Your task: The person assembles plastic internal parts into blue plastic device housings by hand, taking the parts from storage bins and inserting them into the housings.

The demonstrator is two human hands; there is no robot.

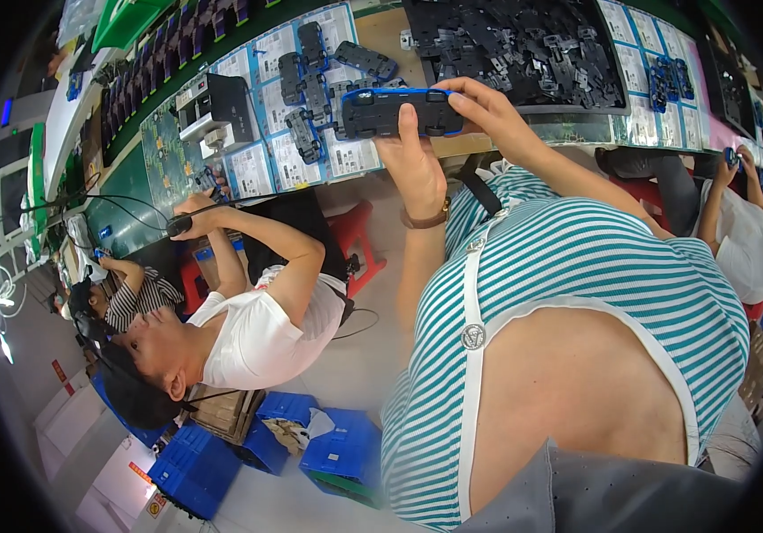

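A toy car (pixel 380 114), its black underside toward me and a blue body edge along the top, is held up over the front of the bench. My left hand (pixel 414 173) grips it from below, thumb pressed on the black chassis. At the car's right end, my right hand (pixel 484 107) pinches it with thumb and fingers. Just left and behind lie several more black-bottomed toy cars, one of them a car (pixel 365 59) lying at a slant and another a car (pixel 304 135) at the near side.
A black tray (pixel 617 98) heaped with small black parts stands behind my right hand. Printed sheets (pixel 253 169) cover the bench. To the left are a black device (pixel 217 107) and a co-worker in a white shirt (pixel 262 333). Blue bins (pixel 341 449) and a red stool (pixel 359 240) stand below.
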